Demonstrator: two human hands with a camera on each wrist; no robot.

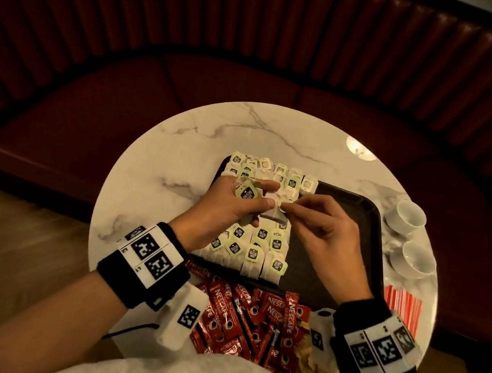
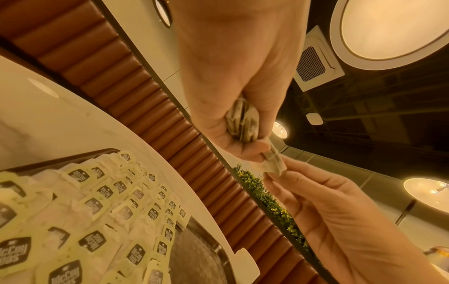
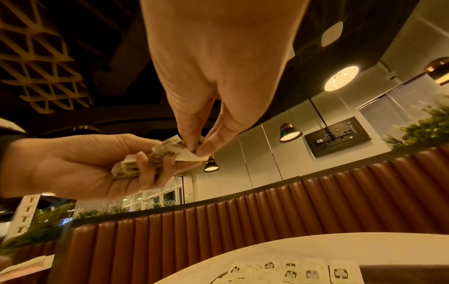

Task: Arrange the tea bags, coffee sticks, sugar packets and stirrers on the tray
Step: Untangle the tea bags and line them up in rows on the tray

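My left hand clutches a bunch of tea bags while my right hand pinches one's corner — light, soft, tearable paper, so I'd judge the sealed edge the safest hold.

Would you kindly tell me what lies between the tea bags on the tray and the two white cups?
In the head view, only bare black tray lies between the tea bags and the white cups.
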